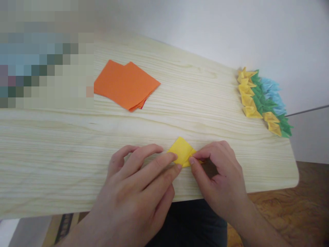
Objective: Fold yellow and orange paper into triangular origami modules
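A small folded yellow paper (182, 151) lies near the front edge of a pale wooden table (77, 154). My left hand (138, 178) rests on the table with its fingers together, their tips pressing the paper's left side. My right hand (218, 171) pinches the paper's right corner between thumb and forefinger. Part of the paper is hidden under my fingers.
A stack of orange paper squares (125, 84) lies at the back left of the table. Rows of folded yellow, green and light blue paper pieces (262, 99) sit along the right edge. A blurred patch covers the far left. Brown floor shows at the lower right.
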Available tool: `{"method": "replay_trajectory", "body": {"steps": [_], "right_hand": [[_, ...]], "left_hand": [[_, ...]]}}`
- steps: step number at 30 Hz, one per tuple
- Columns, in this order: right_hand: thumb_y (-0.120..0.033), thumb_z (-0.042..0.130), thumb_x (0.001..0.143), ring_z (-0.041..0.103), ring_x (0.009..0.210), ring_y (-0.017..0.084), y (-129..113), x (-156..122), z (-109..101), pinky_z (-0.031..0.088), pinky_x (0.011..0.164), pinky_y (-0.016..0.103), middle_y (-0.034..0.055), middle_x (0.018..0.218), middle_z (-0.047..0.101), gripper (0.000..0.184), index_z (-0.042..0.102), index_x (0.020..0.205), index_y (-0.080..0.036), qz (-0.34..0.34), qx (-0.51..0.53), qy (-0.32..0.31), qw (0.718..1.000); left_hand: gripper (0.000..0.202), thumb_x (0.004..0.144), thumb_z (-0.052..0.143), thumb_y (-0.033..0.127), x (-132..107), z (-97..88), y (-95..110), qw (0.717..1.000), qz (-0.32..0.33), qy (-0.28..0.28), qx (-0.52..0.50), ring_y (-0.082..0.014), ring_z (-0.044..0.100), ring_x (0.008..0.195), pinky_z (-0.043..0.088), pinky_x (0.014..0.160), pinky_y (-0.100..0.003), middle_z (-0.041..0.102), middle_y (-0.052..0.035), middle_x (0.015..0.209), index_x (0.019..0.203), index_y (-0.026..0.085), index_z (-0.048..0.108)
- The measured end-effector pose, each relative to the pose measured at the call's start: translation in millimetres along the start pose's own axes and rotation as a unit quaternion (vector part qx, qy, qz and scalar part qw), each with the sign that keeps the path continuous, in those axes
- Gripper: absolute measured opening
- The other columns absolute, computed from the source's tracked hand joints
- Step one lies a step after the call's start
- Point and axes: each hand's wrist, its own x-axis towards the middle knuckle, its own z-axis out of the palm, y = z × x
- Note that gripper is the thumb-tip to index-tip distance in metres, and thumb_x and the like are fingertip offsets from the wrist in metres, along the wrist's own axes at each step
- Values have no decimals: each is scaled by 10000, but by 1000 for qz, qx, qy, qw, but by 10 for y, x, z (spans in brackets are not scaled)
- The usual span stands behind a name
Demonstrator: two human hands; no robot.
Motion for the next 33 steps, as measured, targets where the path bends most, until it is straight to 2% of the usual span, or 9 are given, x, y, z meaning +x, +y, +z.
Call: {"method": "replay_trajectory", "body": {"steps": [7, 17, 28, 33], "right_hand": [[-89, 692, 877, 549, 818, 214, -17, 14, 31, 418, 742, 407, 20, 796, 624, 138, 629, 823, -199, 5, -2, 19, 1000], [-119, 693, 886, 559, 822, 220, -8, 12, 24, 411, 747, 414, 17, 786, 636, 128, 637, 813, -209, 12, 2, 12, 1000], [-137, 702, 876, 555, 829, 225, -28, 15, 35, 409, 752, 419, 6, 791, 637, 141, 623, 810, -234, 30, -11, 7, 999], [-129, 717, 864, 585, 881, 228, -18, -12, 33, 455, 800, 428, 14, 897, 643, 181, 637, 981, -241, 55, 19, 31, 998]], "left_hand": [[327, 925, 716, 163, -21, 29, -20, 1000, 0, 3, -9, -260, 632, 1199, 418, 1057, -559, 783, 73, 1246, 1221, 301, 719], [319, 946, 695, 178, 21, 0, -17, 1000, 22, -14, -7, -245, 643, 1138, 399, 1001, -528, 784, 62, 1214, 1233, 316, 722], [267, 945, 679, 184, 30, -26, -26, 999, 31, -25, 7, -248, 649, 1117, 401, 1015, -534, 788, 45, 1184, 1178, 303, 734], [232, 944, 671, 204, 60, -46, -24, 998, 40, -36, 21, -263, 650, 1099, 431, 984, -531, 790, 50, 1152, 1135, 306, 755]]}}
